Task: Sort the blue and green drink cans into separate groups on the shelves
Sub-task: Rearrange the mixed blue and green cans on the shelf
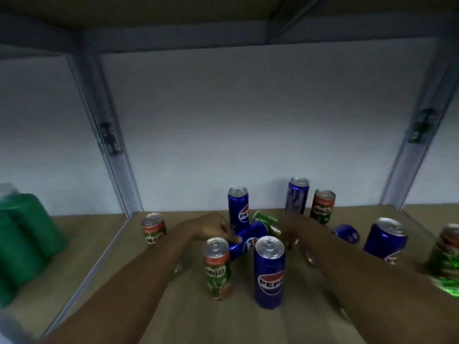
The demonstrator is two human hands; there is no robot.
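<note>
Blue and green drink cans stand mixed on a wooden shelf (pixel 310 319). A blue can (pixel 248 240) lies on its side mid-shelf; my left hand (pixel 213 228) grips its left end. My right hand (pixel 290 228) reaches to a fallen green can (pixel 267 218) behind it; the fingers are blurred and partly hidden. In front stand a blue can (pixel 269 271) and a green can (pixel 217 266). More blue cans stand at the back (pixel 238 209), (pixel 298 196) and right (pixel 385 240). Other green cans stand at the left (pixel 153 228), back (pixel 323 207) and far right (pixel 447 259).
A small blue can (pixel 346 233) lies tipped right of my right forearm. Grey metal uprights (pixel 111 150), (pixel 417 135) frame the bay, with a white wall behind. A green pack (pixel 22 242) fills the neighbouring bay at left.
</note>
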